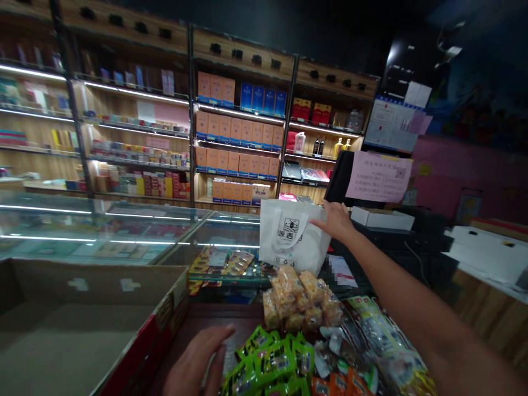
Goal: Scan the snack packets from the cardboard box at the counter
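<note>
A white paper carrier bag (pixel 270 231) with black printing stands on the glass counter, just behind a pile of snacks. My right hand (pixel 338 221) reaches out to its upper right edge, thumb across the front and fingers at the rim. Low in the view, my left hand (pixel 200 360) is somewhat blurred, its fingers stretched out and holding nothing. Close beside it lie green snack packets (pixel 274 360). Beyond them is a heap of clear-wrapped tan snacks (pixel 295 297). Orange packets (pixel 340 385) and silvery-clear packets (pixel 371 322) lie to the right.
At the left is an open cardboard box (pixel 99 269). Glass display counters (pixel 136 220) run behind it, with lit shelves of boxed goods (pixel 239 132) at the back. To the right stand a monitor with a pink notice (pixel 379 176) and a shallow white box (pixel 381 218).
</note>
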Action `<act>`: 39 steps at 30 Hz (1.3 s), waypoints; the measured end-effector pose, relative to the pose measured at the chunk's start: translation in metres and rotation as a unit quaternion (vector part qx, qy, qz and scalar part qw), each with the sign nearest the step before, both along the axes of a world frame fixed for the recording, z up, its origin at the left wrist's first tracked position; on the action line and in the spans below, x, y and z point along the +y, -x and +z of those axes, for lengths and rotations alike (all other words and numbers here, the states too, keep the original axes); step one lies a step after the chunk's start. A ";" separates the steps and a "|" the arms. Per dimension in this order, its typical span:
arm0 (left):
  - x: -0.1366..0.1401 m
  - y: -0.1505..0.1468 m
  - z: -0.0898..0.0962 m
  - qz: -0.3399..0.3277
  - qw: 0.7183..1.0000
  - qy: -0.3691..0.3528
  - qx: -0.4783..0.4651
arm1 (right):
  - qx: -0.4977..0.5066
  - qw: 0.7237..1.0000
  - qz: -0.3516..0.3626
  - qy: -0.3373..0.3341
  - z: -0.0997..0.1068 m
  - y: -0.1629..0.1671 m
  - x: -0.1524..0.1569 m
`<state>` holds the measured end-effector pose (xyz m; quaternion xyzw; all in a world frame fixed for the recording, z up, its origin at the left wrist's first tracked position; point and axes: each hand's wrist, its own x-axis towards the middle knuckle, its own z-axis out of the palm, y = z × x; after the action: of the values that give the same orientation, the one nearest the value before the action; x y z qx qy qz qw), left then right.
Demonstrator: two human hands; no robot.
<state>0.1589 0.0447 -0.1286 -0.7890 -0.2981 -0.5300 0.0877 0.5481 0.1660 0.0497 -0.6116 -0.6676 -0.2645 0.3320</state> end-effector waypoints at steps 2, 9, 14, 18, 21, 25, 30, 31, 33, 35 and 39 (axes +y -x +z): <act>0.008 -0.021 0.038 -0.034 0.997 -0.045 0.056 | -0.032 0.999 0.003 -0.001 0.004 0.003 -0.001; 0.088 -0.114 0.147 0.032 0.982 -0.083 0.170 | -0.149 0.984 0.088 -0.031 -0.015 0.027 -0.061; 0.113 -0.145 0.155 0.012 0.975 -0.076 0.208 | -0.215 0.966 0.139 -0.028 -0.028 0.037 -0.090; 0.104 -0.134 0.126 -0.026 0.978 -0.104 0.177 | -0.250 0.951 0.179 -0.023 -0.038 0.040 -0.100; 0.097 -0.125 0.104 -0.037 0.982 -0.115 0.142 | -0.241 0.947 0.214 0.002 -0.037 0.044 -0.103; 0.091 -0.124 0.088 -0.042 0.984 -0.124 0.117 | -0.127 0.968 0.210 0.047 -0.007 0.051 -0.086; 0.089 -0.126 0.089 -0.045 0.986 -0.127 0.098 | -0.115 0.969 0.167 0.145 0.032 0.074 -0.017; 0.089 -0.126 0.091 -0.047 0.987 -0.125 0.095 | -0.124 0.962 0.162 0.182 0.033 0.082 -0.001; 0.087 -0.127 0.093 -0.055 0.987 -0.123 0.090 | -0.149 0.938 0.162 0.267 0.031 0.095 0.025; 0.085 -0.126 0.094 -0.064 0.987 -0.124 0.085 | -0.165 0.910 0.170 0.340 0.024 0.103 0.042; 0.080 -0.124 0.095 -0.084 0.986 -0.129 0.070 | -0.147 0.890 0.186 0.389 0.009 0.093 0.047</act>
<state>0.2826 0.1245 -0.0331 -0.8285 -0.1536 -0.5127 0.1647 0.4549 0.2126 0.0583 -0.5102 -0.8600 -0.0040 0.0090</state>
